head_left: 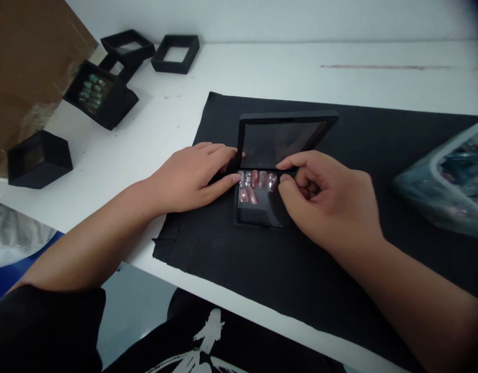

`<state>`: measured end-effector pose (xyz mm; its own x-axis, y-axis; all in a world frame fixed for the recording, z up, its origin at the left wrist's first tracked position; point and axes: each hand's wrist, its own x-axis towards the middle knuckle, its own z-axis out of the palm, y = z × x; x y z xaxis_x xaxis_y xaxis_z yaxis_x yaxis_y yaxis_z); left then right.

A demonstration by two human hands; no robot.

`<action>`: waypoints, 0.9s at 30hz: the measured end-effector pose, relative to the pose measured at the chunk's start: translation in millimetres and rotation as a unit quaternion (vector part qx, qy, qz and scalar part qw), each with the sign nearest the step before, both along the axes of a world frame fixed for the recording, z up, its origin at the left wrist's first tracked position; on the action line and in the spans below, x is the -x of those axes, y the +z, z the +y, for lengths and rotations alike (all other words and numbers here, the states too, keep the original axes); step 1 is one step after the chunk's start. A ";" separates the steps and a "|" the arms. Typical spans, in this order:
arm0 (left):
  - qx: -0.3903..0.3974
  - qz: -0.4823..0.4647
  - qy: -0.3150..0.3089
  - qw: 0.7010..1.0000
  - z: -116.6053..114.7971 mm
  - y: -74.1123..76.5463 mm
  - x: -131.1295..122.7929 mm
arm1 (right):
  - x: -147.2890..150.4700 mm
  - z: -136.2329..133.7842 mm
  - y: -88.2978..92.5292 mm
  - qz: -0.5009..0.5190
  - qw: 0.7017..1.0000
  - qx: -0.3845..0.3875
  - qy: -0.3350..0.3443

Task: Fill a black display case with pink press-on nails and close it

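Note:
An open black display case with clear film panes lies on a black mat, its lid raised at the back. Several pink and silver press-on nails, some with star decorations, form a row along the hinge, with two more below. My left hand holds the case's left edge near the hinge, thumb in front and index finger by the lid. Over the right end of the row is my right hand, thumb and index finger nearly together, other fingers curled. Whatever lies between those fingertips cannot be made out.
At the right stands a blurred clear plastic tub with small items inside. Black frame boxes sit at the back left, one box showing green nails. A brown cardboard box stands at the far left. The black mat covers much of the white table.

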<state>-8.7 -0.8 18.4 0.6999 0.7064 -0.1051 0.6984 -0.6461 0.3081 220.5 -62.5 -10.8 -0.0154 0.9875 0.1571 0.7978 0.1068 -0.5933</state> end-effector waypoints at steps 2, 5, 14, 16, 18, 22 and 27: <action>-0.001 0.000 0.000 1.000 0.1 -0.2 0.1 | 0.3 0.0 0.4 0.000 1.000 0.000 -0.001; 0.001 -0.001 0.003 1.000 -0.2 0.0 -0.3 | 0.2 0.5 1.0 0.002 1.000 0.001 0.000; 0.018 -0.023 0.008 1.000 0.6 1.5 0.6 | -2.5 1.0 -1.1 0.017 1.000 -0.019 0.002; 0.020 -0.029 0.018 0.999 1.4 1.2 0.5 | -2.6 1.7 -1.3 0.035 0.999 -0.036 -0.006; 0.019 -0.032 0.026 0.999 2.0 1.3 0.3 | -2.8 2.7 -1.4 0.052 0.997 -0.051 -0.009; 0.017 -0.046 0.047 0.998 -2.8 7.7 3.0 | -3.2 4.5 -0.6 0.053 0.997 -0.055 -0.003; -0.024 -0.062 0.015 0.998 -29.1 30.7 2.7 | -2.7 5.3 4.4 -0.014 0.999 -0.013 0.042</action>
